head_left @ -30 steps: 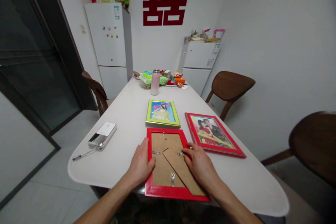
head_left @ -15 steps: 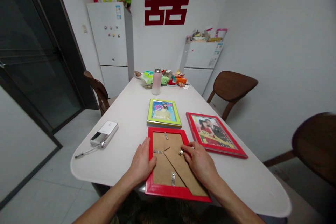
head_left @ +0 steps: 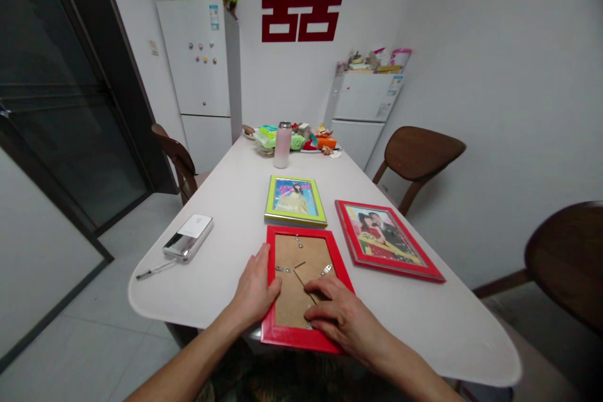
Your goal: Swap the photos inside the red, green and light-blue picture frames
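A red picture frame (head_left: pixel 301 337) lies face down at the table's near edge, its brown backing board (head_left: pixel 289 295) showing. Along its left side my left hand (head_left: pixel 257 286) grips the border, thumb on top. My right hand (head_left: pixel 342 314) reaches over the board's lower right part, fingers apart and slightly bent, fingertips near the bottom metal clip, which is mostly hidden. Other small clips show: a right clip (head_left: pixel 326 270), a left clip (head_left: pixel 282 269) and a top clip (head_left: pixel 298 241). The stand leg cut into the board is partly covered by my right hand.
Beyond it lie a green-framed photo (head_left: pixel 295 201) and, to the right, another red-framed photo (head_left: pixel 386 240). A power bank with cable (head_left: pixel 188 237) is on the left. A pink bottle (head_left: pixel 282 146) stands farther back before assorted packages (head_left: pixel 323 140). Chairs (head_left: pixel 424 154) flank the table (head_left: pixel 226 226).
My right hand has moved from the right-hand clip down and left to the bottom clip. The stand leg, which stuck out over the lower border, now appears flat. My left hand stays put.
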A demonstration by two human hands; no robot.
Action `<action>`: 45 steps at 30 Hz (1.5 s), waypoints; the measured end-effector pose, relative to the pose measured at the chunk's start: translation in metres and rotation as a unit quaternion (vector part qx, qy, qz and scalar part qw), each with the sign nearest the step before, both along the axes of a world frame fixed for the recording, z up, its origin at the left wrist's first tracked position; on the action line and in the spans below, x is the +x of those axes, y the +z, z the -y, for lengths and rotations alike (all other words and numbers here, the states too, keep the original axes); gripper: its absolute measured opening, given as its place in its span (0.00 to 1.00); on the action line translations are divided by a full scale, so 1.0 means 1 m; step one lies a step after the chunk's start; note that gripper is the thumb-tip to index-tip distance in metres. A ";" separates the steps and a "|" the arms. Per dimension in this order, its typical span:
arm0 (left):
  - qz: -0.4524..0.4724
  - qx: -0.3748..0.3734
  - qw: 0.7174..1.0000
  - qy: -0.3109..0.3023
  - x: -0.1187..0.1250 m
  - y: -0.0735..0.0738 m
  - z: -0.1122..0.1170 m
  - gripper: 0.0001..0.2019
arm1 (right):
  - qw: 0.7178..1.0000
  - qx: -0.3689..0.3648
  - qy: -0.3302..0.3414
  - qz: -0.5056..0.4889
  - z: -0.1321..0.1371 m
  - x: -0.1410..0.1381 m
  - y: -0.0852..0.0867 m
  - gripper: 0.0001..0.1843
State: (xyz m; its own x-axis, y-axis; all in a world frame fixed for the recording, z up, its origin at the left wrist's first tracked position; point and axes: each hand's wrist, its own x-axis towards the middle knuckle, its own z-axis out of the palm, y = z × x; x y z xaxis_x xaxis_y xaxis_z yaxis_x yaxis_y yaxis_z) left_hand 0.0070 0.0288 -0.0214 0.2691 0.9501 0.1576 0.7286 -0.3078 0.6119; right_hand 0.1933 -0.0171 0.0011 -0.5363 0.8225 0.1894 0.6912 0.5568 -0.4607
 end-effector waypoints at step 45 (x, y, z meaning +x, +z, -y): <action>-0.091 -0.008 0.996 -0.022 0.002 0.009 0.002 0.27 | 0.964 0.085 -0.243 0.069 -0.091 -0.022 -0.020 0.15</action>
State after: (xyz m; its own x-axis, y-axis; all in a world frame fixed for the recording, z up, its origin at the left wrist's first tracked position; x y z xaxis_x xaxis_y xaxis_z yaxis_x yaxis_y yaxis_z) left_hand 0.0090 0.0271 -0.0124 0.3338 0.9386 0.0875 0.8137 -0.3337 0.4760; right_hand 0.1714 0.0742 -0.0188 -0.1252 0.9463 0.2980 0.9379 0.2109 -0.2756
